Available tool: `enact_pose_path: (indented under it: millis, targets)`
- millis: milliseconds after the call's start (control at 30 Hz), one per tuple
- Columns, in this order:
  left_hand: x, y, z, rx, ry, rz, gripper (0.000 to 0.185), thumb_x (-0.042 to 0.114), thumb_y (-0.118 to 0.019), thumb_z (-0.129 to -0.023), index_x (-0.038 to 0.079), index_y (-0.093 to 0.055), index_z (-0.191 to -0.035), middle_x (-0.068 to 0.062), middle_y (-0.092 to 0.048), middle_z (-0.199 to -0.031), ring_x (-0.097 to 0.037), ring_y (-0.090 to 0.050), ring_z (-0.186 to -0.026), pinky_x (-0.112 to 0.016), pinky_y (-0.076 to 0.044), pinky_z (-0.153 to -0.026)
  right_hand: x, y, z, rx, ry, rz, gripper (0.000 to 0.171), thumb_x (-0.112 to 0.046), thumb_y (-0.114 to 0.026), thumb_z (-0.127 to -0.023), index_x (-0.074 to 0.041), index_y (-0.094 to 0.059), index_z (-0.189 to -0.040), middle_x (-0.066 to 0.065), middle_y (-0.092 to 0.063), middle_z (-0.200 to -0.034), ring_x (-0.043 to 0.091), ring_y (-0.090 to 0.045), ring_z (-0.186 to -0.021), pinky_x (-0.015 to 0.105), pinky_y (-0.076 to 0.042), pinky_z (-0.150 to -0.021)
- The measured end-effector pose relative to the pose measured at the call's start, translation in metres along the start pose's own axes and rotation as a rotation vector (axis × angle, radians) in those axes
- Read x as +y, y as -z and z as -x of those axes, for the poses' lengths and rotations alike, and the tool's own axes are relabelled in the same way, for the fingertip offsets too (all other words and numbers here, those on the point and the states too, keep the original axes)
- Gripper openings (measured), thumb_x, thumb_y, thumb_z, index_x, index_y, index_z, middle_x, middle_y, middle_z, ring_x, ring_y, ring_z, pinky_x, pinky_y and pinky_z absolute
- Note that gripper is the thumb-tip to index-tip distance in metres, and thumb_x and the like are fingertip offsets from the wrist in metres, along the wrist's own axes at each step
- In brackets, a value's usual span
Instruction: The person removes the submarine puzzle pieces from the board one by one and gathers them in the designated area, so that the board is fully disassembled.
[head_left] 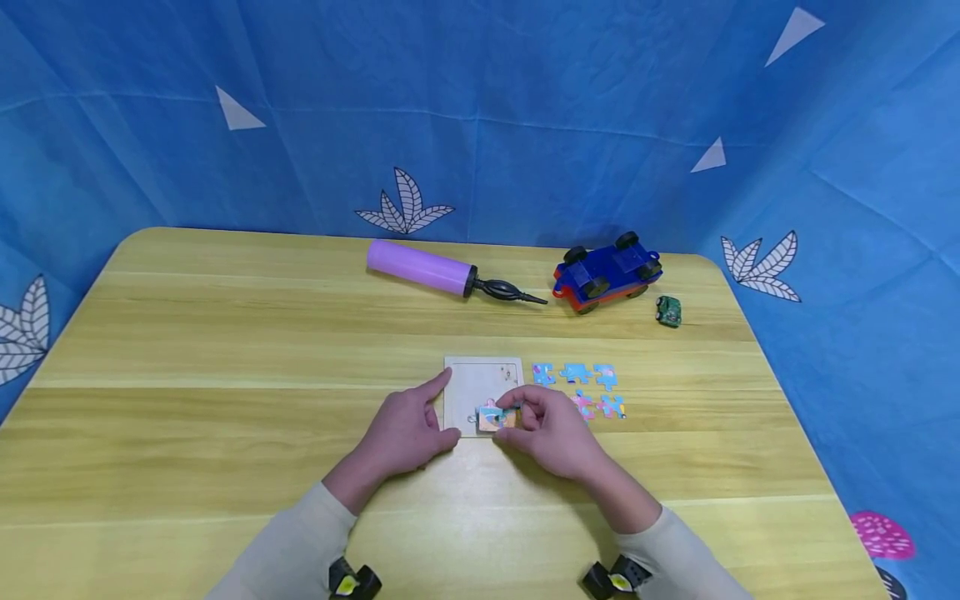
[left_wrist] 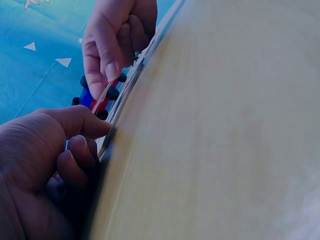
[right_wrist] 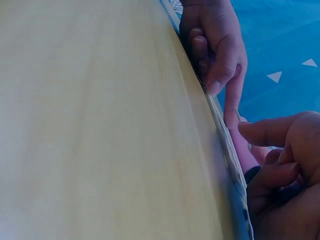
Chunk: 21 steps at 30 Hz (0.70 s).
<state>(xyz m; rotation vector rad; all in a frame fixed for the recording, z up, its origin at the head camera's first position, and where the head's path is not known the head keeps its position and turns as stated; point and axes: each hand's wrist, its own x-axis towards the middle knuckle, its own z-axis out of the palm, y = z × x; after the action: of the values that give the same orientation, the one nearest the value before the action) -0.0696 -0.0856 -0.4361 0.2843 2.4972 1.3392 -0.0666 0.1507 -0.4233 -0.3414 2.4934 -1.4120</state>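
Observation:
A square puzzle board (head_left: 468, 379) with a pale face and raised border lies on the table. My left hand (head_left: 408, 429) holds its left side, index finger at the upper left edge and thumb at the near left corner. The other fingers are curled under. Over the near right part of the board, my right hand (head_left: 551, 429) pinches a jigsaw piece (head_left: 491, 419) with a blue and orange picture between thumb and index finger. The left wrist view shows this piece edge-on and tilted. Pink and blue bits show just behind it, partly hidden.
Several loose jigsaw pieces (head_left: 576, 373) lie in two rows right of the board, some behind the right hand. Farther back are a purple hand pump (head_left: 422, 267), an overturned blue and red toy truck (head_left: 611, 271) and a small green toy car (head_left: 668, 311). A blue cloth (head_left: 480, 100) hangs behind.

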Motion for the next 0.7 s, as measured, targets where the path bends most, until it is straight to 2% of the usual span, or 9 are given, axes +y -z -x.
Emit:
enact_pose_path:
  millis: [267,533,700]
  targets:
    - [0.0,0.0,0.0,0.0,-0.001,-0.006,0.087,0.016,-0.08,-0.079,0.009,-0.038,-0.155,0.003,-0.057,-0.059,-0.013,-0.052,-0.044,-0.033,-0.048,-0.056,0.011,0.013,0.017,0.024,0.009,0.008,0.028,-0.005,-0.082,-0.083,-0.011,-0.071,-0.107,-0.008,-0.035,-0.058,0.008,-0.033,-0.052,0.03,-0.044,-0.07]
    - [-0.001,0.0,0.0,0.0,-0.008,0.008,0.087,0.015,-0.08,-0.079,0.009,-0.038,-0.155,0.003,-0.057,-0.058,-0.014,-0.052,-0.042,-0.033,-0.048,-0.055,0.02,0.027,0.028,0.044,-0.014,0.014,0.027,-0.006,-0.082,-0.082,-0.009,-0.071,-0.106,-0.006,-0.035,-0.058,0.008,-0.032,-0.051,0.028,-0.041,-0.069]
    - [-0.002,-0.001,0.0,-0.001,-0.007,0.016,0.087,0.015,-0.08,-0.079,0.008,-0.038,-0.154,0.003,-0.057,-0.058,-0.014,-0.052,-0.041,-0.032,-0.047,-0.054,0.024,0.033,0.032,0.047,-0.011,0.012,0.027,-0.004,-0.082,-0.081,-0.009,-0.071,-0.105,-0.007,-0.035,-0.057,0.007,-0.032,-0.051,0.031,-0.046,-0.085]
